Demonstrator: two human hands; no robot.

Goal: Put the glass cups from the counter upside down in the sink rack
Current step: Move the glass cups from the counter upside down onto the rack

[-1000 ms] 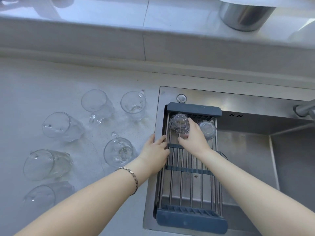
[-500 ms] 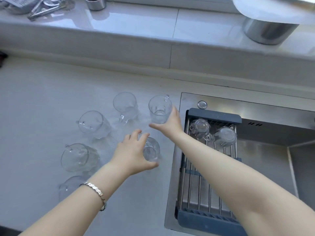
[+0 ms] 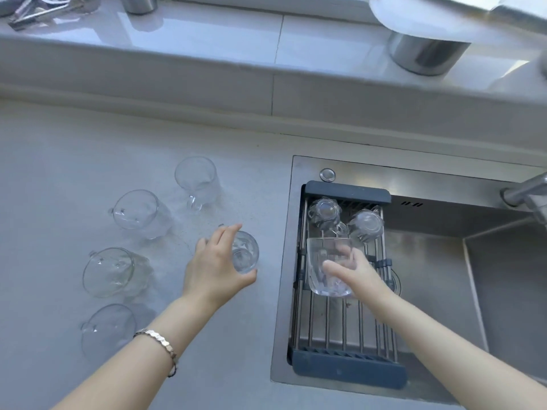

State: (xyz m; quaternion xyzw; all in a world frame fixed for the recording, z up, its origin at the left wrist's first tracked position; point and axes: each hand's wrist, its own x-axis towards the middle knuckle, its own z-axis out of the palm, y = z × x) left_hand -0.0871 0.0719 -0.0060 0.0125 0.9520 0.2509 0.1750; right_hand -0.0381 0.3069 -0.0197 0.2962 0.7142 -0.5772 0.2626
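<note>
while the right hand (image 3: 359, 276) clasped a glass cup (image 3: 328, 267) above the sink rack (image 3: 349, 371), the left hand (image 3: 214, 267) gripped another cup (image 3: 247, 255) standing on the surface (image 3: 59, 161).

The right hand (image 3: 352, 273) grips a glass cup (image 3: 327, 266) above the sink rack (image 3: 349, 371), its mouth turned away from the wrist. Just beyond its fingertips two cups (image 3: 324, 211) stand upside down on the rack bars, side by side. The left hand (image 3: 213, 263) closes around another cup (image 3: 245, 254) on the counter (image 3: 59, 161). Four more cups (image 3: 139, 213) sit on the counter beyond and to the left of that hand. A bracelet (image 3: 159, 346) circles the left wrist.
</note>
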